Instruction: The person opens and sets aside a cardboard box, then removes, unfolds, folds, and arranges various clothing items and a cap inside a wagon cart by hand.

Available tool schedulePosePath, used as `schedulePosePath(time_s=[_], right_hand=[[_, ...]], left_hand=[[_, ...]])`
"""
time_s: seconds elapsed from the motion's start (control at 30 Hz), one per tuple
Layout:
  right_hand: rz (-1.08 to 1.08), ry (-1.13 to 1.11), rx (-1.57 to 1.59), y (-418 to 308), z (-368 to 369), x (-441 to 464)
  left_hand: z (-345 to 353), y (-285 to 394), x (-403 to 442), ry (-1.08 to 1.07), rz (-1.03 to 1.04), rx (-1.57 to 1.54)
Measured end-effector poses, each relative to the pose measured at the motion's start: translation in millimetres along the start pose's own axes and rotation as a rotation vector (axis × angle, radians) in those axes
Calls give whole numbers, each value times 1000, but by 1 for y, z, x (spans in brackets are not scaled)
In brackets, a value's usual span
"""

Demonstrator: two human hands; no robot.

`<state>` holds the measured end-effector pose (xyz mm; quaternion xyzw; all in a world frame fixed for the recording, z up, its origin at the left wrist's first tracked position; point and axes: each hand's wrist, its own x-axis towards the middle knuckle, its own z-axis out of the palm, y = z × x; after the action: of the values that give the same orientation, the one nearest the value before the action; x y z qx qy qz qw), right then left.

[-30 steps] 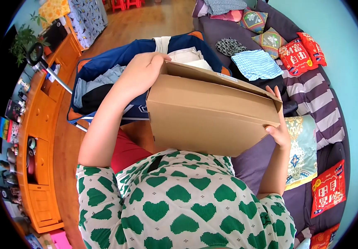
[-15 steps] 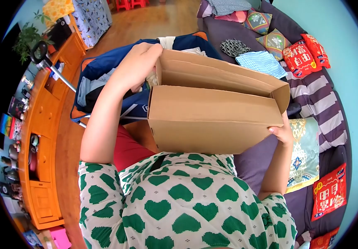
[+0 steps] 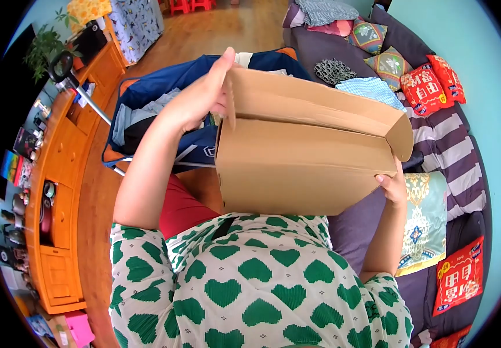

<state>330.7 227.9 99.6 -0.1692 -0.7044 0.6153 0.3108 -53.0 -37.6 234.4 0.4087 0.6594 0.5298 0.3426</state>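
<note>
A brown cardboard box (image 3: 303, 162) is in the middle of the frame, held close against or just in front of a shirt (image 3: 256, 269) with green hearts. Its lid (image 3: 314, 98) stands partly raised along the far side. The box looks light and fairly stiff, with dry, matt sides unlikely to slip; the lid and end flaps would bend or crease more easily. The lower corners and solid side walls look the surest places to hold.

The right hand (image 3: 394, 187) grips the lower right corner narrowly, thumb on the near face, its other fingers mostly hidden. The left hand (image 3: 207, 98), at the upper left corner, is fairly wide open beside the end flap (image 3: 231, 101); whether it presses the cardboard, I cannot tell. Behind is a blue fabric cart (image 3: 189, 68) holding clothes (image 3: 146, 113).
</note>
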Motion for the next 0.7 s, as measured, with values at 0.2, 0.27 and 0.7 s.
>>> schedulePosePath(time_s=[0.2, 0.27, 0.7], right_hand=[[-69, 73, 42, 13, 1, 2], [-42, 54, 24, 14, -2, -1], [-760, -2, -928, -172, 83, 12]], left_hand=[[16, -62, -22, -200, 570, -168], [27, -80, -26, -117, 615, -238], [45, -93, -30, 18, 685, -348]])
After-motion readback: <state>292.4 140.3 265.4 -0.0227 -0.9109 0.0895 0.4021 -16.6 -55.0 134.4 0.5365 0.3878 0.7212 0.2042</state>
